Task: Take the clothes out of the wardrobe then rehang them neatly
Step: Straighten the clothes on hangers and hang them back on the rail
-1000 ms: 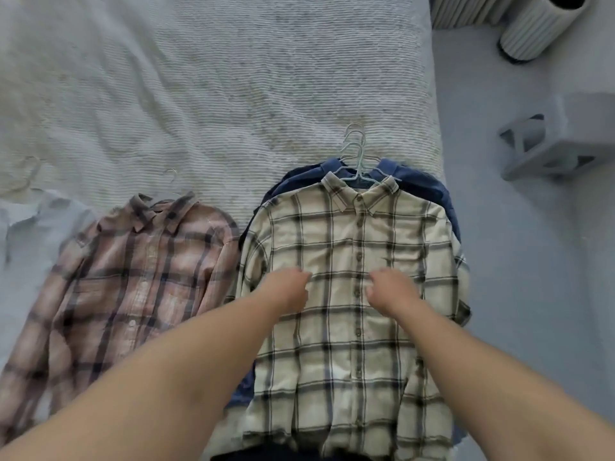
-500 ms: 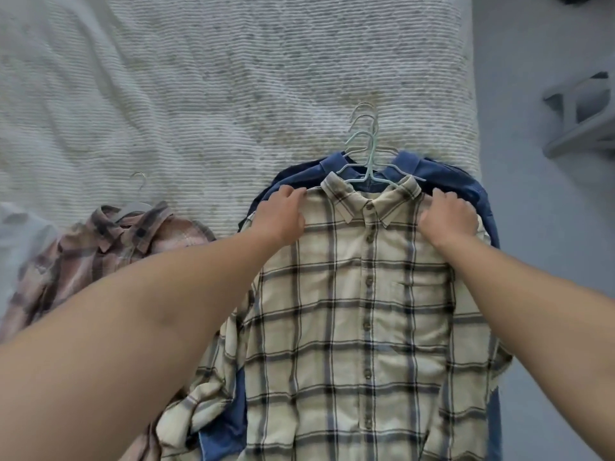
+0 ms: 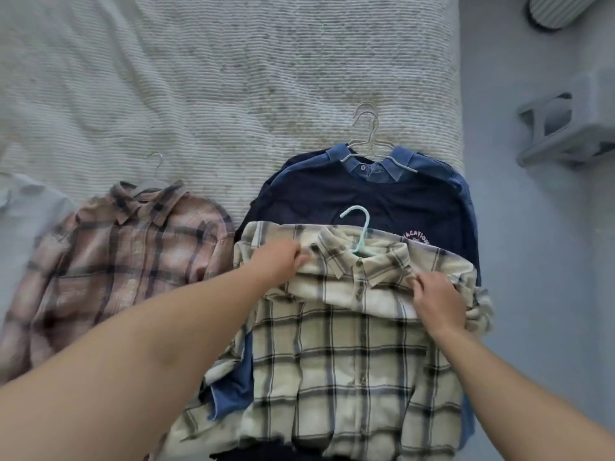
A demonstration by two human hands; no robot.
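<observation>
My cream plaid shirt (image 3: pixel 349 354) lies front up on its pale blue hanger (image 3: pixel 361 237), top bunched, over a navy top (image 3: pixel 349 201) and a blue denim shirt (image 3: pixel 399 164) on wire hangers (image 3: pixel 369 141). Left of the stack, apart, a pink plaid shirt (image 3: pixel 126 261) lies flat on its hanger.

Five shirts (image 3: pixel 352 344), four hangers (image 3: pixel 361 232), two hands (image 3: pixel 279 264), one stool (image 3: pixel 572 128)

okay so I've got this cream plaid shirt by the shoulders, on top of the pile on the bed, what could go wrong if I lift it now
1. The cream plaid shirt is bunched at the collar, so its light blue hanger might slip out.
2. It overlaps the navy shirt and its left sleeve trails over blue fabric, so lifting could drag the pile.
3. Left hand and right hand grip unevenly; the shirt may tilt.
</observation>
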